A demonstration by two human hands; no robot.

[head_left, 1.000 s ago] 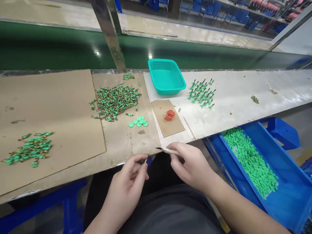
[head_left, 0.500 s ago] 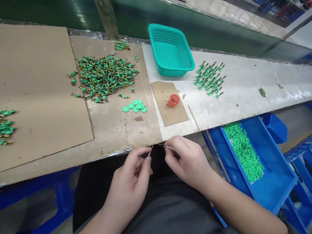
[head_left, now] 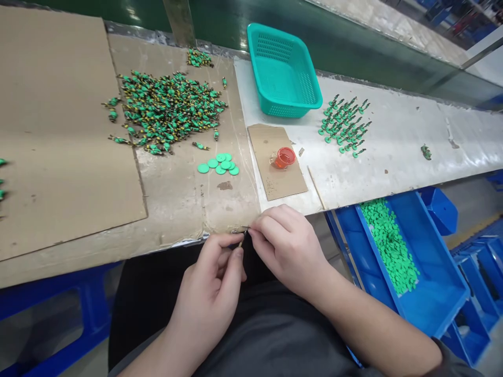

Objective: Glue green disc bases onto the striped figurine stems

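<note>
My left hand pinches a thin, light stick-like piece between thumb and forefinger, just off the table's front edge. Close beside it on the right, my right hand is closed, its fingertips together at a tiny dark part near the tip of that piece. What the right fingers hold is too small to make out. Beyond the hands, several flat green discs lie on the table. An orange-red cup sits on a small cardboard piece.
A big heap of small green, dark and yellow figures lies at the left. Behind the cup is a teal basket. Green-based figures stand at its right. A blue bin with green pieces is below right.
My right hand has moved left, bringing its fingertips to the small piece in my left hand. The left hand has hardly moved. The view has shifted slightly.
</note>
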